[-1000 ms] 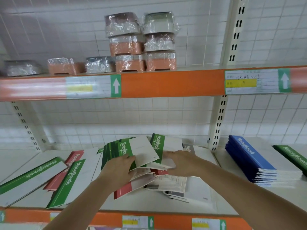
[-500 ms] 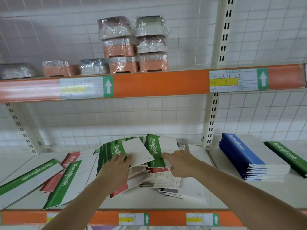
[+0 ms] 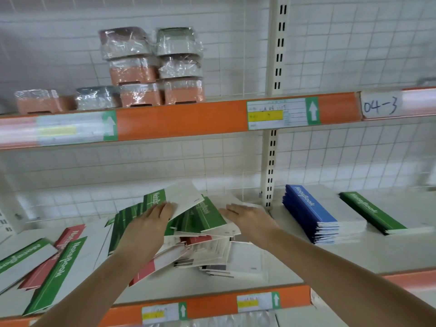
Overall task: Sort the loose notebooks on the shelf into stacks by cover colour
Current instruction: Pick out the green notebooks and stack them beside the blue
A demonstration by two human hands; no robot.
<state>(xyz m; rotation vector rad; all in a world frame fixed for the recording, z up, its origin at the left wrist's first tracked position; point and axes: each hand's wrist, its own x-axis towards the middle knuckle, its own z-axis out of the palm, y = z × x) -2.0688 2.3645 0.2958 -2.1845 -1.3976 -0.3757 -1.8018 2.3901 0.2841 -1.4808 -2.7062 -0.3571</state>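
Both hands (image 3: pixel 200 223) on green notebooks (image 3: pixel 203 217)

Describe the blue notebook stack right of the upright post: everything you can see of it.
The blue notebook stack lies flat on the lower shelf, just right of the white slotted post. It holds many thin notebooks, each with a blue spine band printed "NoteBook" in white and a plain white cover. The edges are roughly squared, with page ends and blue cover tips showing at the near end. Neither hand touches it. A thinner green stack lies apart on its right.
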